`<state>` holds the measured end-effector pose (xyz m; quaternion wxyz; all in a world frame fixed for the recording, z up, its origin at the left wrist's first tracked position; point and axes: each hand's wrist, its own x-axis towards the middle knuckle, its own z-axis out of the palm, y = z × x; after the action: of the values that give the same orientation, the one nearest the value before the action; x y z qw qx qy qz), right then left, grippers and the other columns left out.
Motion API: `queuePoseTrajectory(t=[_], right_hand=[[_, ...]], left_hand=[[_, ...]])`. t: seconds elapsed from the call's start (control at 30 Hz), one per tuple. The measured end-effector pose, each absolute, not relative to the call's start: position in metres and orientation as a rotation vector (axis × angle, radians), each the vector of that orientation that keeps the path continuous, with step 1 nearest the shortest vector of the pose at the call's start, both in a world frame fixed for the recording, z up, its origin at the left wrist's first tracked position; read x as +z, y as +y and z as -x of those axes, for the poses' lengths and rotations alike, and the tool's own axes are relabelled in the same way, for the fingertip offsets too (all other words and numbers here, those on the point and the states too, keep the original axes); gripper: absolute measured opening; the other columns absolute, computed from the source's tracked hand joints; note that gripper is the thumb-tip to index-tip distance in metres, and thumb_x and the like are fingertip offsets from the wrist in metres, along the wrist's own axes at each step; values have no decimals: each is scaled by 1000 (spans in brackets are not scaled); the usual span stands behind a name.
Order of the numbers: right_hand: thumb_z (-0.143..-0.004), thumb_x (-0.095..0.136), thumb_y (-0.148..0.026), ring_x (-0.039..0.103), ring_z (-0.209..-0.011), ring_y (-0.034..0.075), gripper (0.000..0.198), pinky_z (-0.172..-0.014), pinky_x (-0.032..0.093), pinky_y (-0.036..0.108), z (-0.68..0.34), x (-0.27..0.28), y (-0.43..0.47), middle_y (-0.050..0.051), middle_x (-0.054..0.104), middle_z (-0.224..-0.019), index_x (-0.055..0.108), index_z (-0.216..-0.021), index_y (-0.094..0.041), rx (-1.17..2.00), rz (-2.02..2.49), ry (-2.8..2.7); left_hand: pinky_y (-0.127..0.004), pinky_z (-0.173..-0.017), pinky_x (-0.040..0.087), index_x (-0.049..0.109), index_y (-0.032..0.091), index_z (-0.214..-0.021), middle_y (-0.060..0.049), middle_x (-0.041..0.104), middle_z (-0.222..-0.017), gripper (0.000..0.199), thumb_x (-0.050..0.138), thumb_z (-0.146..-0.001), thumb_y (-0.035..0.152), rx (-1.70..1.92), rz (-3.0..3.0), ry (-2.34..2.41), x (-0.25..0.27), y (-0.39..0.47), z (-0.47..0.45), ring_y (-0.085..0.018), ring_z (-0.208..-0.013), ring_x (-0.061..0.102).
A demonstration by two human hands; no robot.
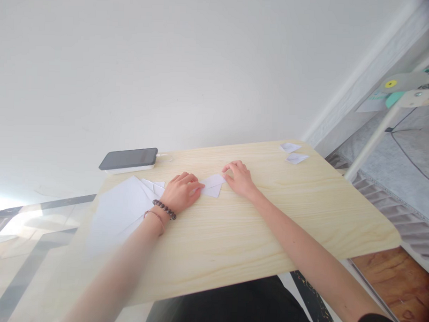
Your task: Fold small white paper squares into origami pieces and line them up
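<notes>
White sheets point(116, 211) lie beside the left hand point(181, 192), near a dark phone point(130, 158).

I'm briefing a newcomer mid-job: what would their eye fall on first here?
Probably the left hand and right hand, at opposite ends of a small folded paper on the pale table. Next, perhaps, the dark phone-like slab at the table's far left, and the dark beaded bracelet on the left wrist. Two folded pieces lie near the far-right corner.

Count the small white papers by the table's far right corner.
2: the rear paper nearer the wall, the front paper just closer to you. None looks hidden there.
</notes>
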<state>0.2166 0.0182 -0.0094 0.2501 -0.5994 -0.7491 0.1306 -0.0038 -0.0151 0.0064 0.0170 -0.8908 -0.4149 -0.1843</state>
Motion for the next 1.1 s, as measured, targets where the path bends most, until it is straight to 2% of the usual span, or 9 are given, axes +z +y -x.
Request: queuePoseTrajectory(t=[0.23,0.43,0.73,1.1], right_hand=[[-78,48,-33,47,-96,21,15,-82,35,37,-213,-10,12,5,49,-100,56,-87,-24,276,1581,-2074],[-74,55,-43,48,-94,18,20,-86,34,36,-213,-7,9,2,48,-101,59,-83,-26,341,1440,-2155],[-70,60,-46,48,-98,18,23,-86,34,35,-215,-5,9,1,51,-101,61,-81,-26,395,1356,-2227],[-69,60,-47,48,-99,18,24,-87,33,35,-216,-7,12,1,52,-103,61,-77,-24,466,1324,-2214]], left_hand=[[-32,-78,42,60,20,-98,-6,58,-96,24,42,-85,26,-616,2737,-1353,6,-16,2,-18,-90,50],[-35,-82,42,59,21,-103,-6,57,-101,29,43,-85,36,-624,2723,-1393,4,-15,3,-20,-94,49],[-35,-81,42,61,24,-103,-6,57,-101,27,43,-85,33,-652,2724,-1369,3,-15,2,-19,-93,50],[-37,-83,40,58,26,-108,-5,56,-105,33,46,-82,42,-604,2767,-1393,7,-18,-1,-21,-97,47]])
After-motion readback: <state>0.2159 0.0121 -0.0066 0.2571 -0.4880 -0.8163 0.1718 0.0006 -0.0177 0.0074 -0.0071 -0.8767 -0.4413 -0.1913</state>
